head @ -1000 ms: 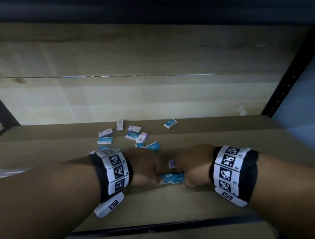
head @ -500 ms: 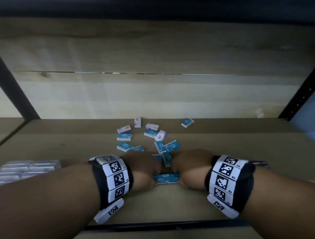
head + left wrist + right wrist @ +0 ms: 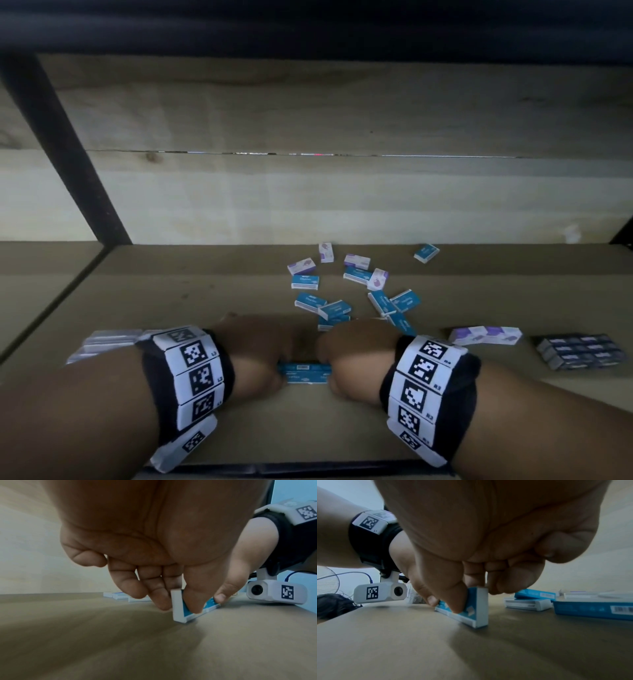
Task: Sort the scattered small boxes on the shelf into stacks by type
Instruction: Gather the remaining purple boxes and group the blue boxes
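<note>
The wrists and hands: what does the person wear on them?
Both hands, left hand and right hand, are bare. Each wrist has a black band with white square-coded tiles. A small white camera hangs beneath, with a blue cable.

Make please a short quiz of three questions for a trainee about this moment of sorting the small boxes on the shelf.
1. True or false: the left hand and the right hand grip the same blue staple boxes, one at each end.
2. Which colour have most of the loose boxes scattered behind the hands? A) blue B) purple and white C) dark grey
3. Fill in: the row of purple and white boxes already set in order lies to the person's ____ side.

Key
1. True. Both wrist views show a thumb and fingers pinching each end, with the boxes resting on the shelf board.
2. A.
3. Right, next to a block of dark boxes.
</note>
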